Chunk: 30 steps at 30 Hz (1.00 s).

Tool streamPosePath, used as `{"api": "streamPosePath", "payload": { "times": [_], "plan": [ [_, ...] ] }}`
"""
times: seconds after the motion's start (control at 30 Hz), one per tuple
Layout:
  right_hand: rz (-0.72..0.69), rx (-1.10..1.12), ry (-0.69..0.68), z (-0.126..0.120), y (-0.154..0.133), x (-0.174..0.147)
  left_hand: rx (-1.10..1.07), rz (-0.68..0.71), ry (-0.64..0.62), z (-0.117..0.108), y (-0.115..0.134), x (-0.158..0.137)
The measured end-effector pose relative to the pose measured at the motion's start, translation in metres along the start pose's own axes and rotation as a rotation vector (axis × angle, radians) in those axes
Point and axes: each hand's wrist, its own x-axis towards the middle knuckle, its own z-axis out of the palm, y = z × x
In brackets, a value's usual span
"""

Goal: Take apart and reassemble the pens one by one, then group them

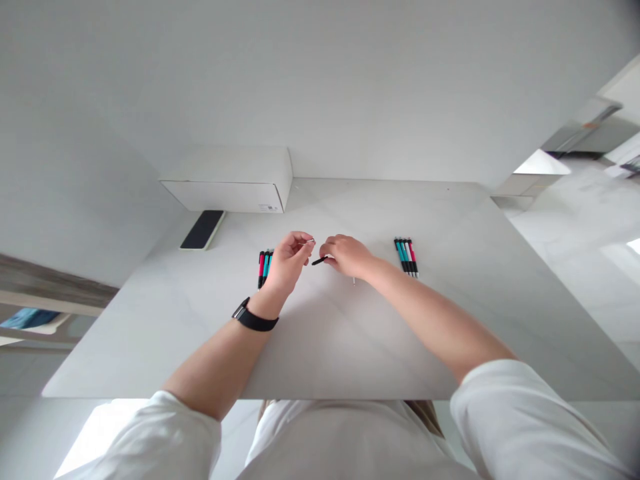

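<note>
Left hand [287, 263] pinches a small shiny piece [311, 241]; right hand [349, 253] pinches a black piece [319, 261] near it, over the table [320, 347]. Fingertip-only grips could let either slip; the left hand, shifting outward, could scatter the pens [261, 267] beside it.

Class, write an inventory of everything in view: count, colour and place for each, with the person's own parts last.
table: one, white, against the wall
wall: pale grey, behind
box: one, white, table's back left
phone: one, dark screen, before the box
left pens: at least three, red and teal, partly behind the left hand
right pens: four, teal, white and red, table's right
small piece: one, silvery, left fingertips
dark part: one, black, right fingertips
thin piece: one, pale, beside right wrist
cloth: blue, far left
blurred items: far right, unclear
wristband: one, black, left wrist
shirt: one, white, worn
hands: two, bare, left and right hand, mid-table
</note>
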Motion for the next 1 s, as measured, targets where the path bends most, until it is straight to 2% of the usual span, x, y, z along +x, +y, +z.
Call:
{"api": "streamPosePath", "payload": {
  "times": [0.17,0.27,0.5,0.67,1.0],
  "plan": [
    [0.096,0.147,0.222,-0.022,-0.005,-0.039,0.038,0.011,-0.027,0.01,0.005,-0.01],
    [0.152,0.21,0.322,-0.026,-0.008,-0.066,0.081,0.001,-0.092,0.017,0.007,-0.018],
    [0.265,0.368,0.589,-0.007,-0.012,-0.104,0.184,-0.015,-0.232,0.031,0.008,-0.032],
    [0.262,0.434,0.593,0.007,-0.011,-0.108,0.218,-0.048,-0.279,0.033,0.006,-0.033],
    [0.224,0.427,0.583,0.014,-0.012,-0.108,0.274,-0.042,-0.295,0.032,0.002,-0.032]
  ]
}}
